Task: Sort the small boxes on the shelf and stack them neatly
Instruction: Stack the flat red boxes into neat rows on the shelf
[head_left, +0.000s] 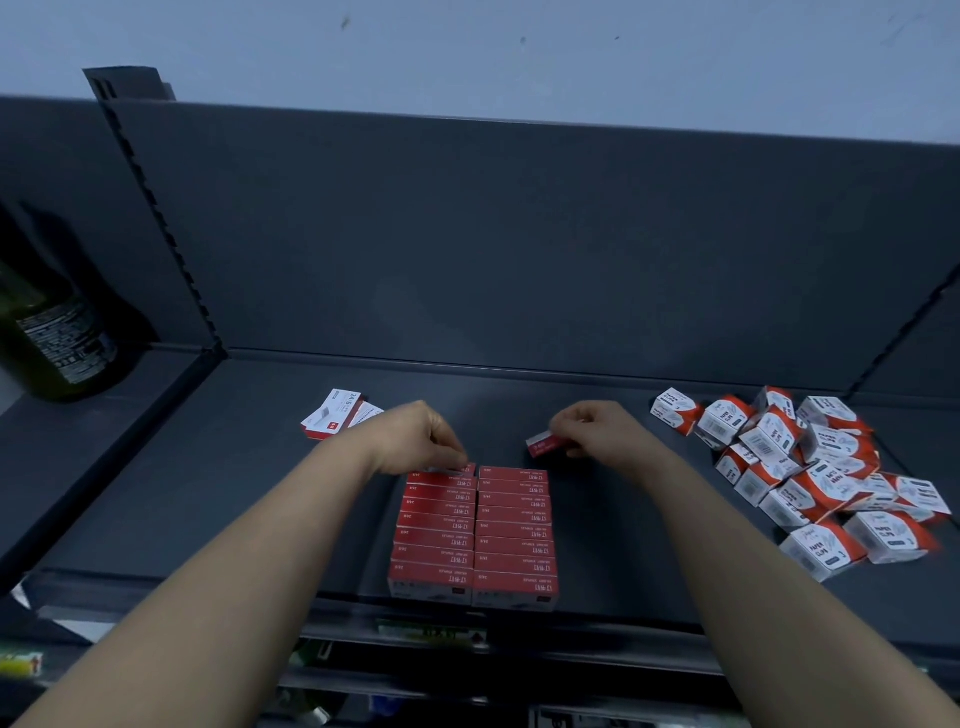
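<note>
Red boxes (514, 530) fill two columns; right hand (597, 431) pinches one loose box (545, 445).

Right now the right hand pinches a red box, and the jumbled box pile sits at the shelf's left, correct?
No: the head view shows the jumbled pile at the right of the shelf. The right hand does pinch a red box.

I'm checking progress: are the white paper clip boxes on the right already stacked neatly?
No, the paper clip boxes lie in a jumbled heap, tilted every way.
</note>
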